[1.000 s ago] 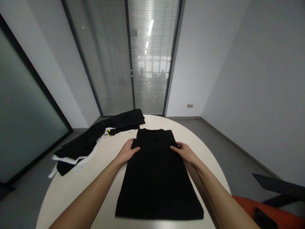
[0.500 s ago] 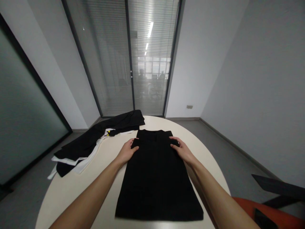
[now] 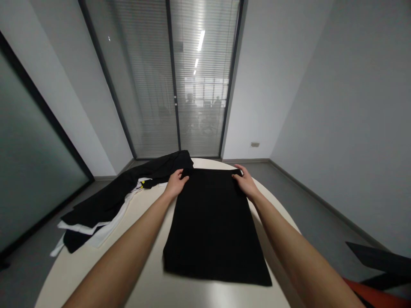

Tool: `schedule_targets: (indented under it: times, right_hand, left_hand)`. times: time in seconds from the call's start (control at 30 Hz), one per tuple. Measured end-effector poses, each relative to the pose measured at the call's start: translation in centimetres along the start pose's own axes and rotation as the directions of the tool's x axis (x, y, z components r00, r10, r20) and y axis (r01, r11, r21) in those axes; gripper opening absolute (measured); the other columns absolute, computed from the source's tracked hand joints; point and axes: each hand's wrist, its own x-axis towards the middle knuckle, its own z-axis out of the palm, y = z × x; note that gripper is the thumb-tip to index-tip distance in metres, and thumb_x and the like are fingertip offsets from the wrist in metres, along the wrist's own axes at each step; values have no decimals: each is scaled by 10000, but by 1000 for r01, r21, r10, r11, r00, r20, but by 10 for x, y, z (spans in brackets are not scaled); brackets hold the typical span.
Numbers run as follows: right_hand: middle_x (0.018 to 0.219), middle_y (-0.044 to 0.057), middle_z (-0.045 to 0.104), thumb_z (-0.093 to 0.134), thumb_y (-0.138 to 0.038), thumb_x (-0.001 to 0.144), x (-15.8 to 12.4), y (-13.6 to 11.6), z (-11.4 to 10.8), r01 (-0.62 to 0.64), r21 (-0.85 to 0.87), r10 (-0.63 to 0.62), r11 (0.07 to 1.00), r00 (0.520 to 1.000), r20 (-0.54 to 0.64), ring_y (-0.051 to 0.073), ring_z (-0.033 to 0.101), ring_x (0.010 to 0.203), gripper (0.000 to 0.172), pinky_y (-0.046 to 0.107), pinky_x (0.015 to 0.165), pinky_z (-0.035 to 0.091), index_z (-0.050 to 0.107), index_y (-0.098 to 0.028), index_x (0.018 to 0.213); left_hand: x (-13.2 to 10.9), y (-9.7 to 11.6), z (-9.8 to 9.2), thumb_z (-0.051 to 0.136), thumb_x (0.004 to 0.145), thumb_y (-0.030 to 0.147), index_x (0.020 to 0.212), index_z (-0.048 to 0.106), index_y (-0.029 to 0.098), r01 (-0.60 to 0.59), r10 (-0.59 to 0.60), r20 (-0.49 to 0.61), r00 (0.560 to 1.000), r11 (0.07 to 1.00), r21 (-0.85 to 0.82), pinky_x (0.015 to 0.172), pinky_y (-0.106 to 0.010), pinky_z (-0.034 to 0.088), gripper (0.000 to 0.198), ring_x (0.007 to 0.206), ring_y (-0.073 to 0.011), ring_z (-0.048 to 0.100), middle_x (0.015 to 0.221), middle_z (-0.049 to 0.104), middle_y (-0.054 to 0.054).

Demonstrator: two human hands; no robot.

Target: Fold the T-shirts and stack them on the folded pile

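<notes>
A black garment (image 3: 213,222) lies flat and lengthwise on the pale round table (image 3: 150,265) in front of me. My left hand (image 3: 176,182) rests on its far left corner, thumb on top of the cloth and fingers curled at the edge. My right hand (image 3: 244,182) lies on the far right corner, fingers stretched along the top edge. Both arms reach out over the table on either side of the garment.
A heap of black and white clothes (image 3: 105,205) lies at the table's left, hanging over the edge. Glass doors with blinds (image 3: 173,81) stand behind. An orange chair (image 3: 379,295) and a dark chair part (image 3: 379,259) are at lower right.
Both hands have slid from the garment's shoulders to its far edge. The narrower collar part at the top no longer shows and the far edge now runs straight.
</notes>
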Motion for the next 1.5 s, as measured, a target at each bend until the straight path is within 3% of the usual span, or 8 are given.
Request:
schedule_targets:
  times: [0.17, 0.37, 0.6, 0.87, 0.97, 1.1, 1.2, 1.5]
  right_hand:
    - [890, 43, 683, 617, -270, 796, 18, 30, 10, -71, -165, 83, 984, 994, 66, 184, 649, 776, 548, 315, 771, 525, 577, -166, 1333]
    - [846, 15, 672, 595, -307, 842, 45, 39, 11, 35, -139, -32, 990, 999, 21, 153, 611, 664, 525, 293, 683, 519, 561, -206, 1356]
    - [953, 39, 692, 633, -229, 821, 57, 52, 17, 25, -208, -24, 978, 1000, 9, 160, 633, 787, 499, 326, 838, 528, 593, -186, 1317]
    - [1121, 101, 680, 673, -289, 826, 42, 55, 8, -82, -206, 78, 975, 997, -30, 175, 678, 884, 678, 271, 792, 544, 417, -153, 1439]
    - [1006, 99, 699, 667, -305, 836, 28, 56, -3, -144, -221, 139, 965, 990, -36, 170, 670, 745, 720, 261, 664, 536, 353, -114, 1455]
    - [747, 36, 674, 674, -276, 835, 9, 54, -14, -168, -264, 191, 950, 979, 67, 158, 618, 598, 484, 247, 549, 480, 537, -107, 1268]
    - [751, 0, 645, 642, -272, 873, 0, 50, -15, -100, -283, 125, 954, 989, 74, 137, 613, 646, 381, 222, 588, 469, 560, -155, 1226]
    - [908, 71, 693, 629, -351, 909, -27, 39, -24, -72, -490, 103, 869, 994, 38, 168, 651, 734, 581, 264, 684, 470, 425, -112, 1398]
  left_hand:
    - [0, -34, 6, 774, 710, 136, 1240, 568, 127, 84, -85, 10, 996, 996, 41, 819, -456, 591, 568, 826, -263, 740, 935, 751, -114]
    - [17, -33, 1, 737, 786, 145, 1362, 515, 203, 29, -27, -41, 999, 998, 53, 1004, -442, 515, 620, 1119, -260, 676, 1188, 702, -120]
    - [21, -39, 9, 729, 762, 24, 1325, 556, 167, 88, -76, -103, 992, 989, 122, 1103, -411, 425, 607, 1306, -264, 557, 1254, 669, -147]
    - [-3, -35, 1, 743, 815, 196, 1387, 467, 125, 202, -174, -150, 973, 959, 197, 874, -338, 540, 640, 960, -229, 717, 1211, 674, -178]
    - [-24, -31, -8, 763, 791, 227, 1376, 465, 122, 227, -212, -92, 973, 950, 216, 726, -310, 552, 665, 744, -206, 719, 1018, 728, -119]
    - [-45, -26, -14, 732, 778, 126, 1360, 482, 134, 202, -210, 21, 977, 958, 204, 662, -280, 543, 633, 694, -192, 708, 864, 718, -52]
    - [-49, -23, -12, 665, 821, 93, 1362, 497, 191, 158, -164, 21, 986, 969, 192, 686, -251, 535, 575, 761, -162, 704, 936, 695, -41]
    - [-76, -15, -29, 647, 899, 287, 1409, 399, 148, 238, -239, -18, 971, 949, 206, 504, -209, 431, 584, 537, -112, 598, 755, 625, 17]
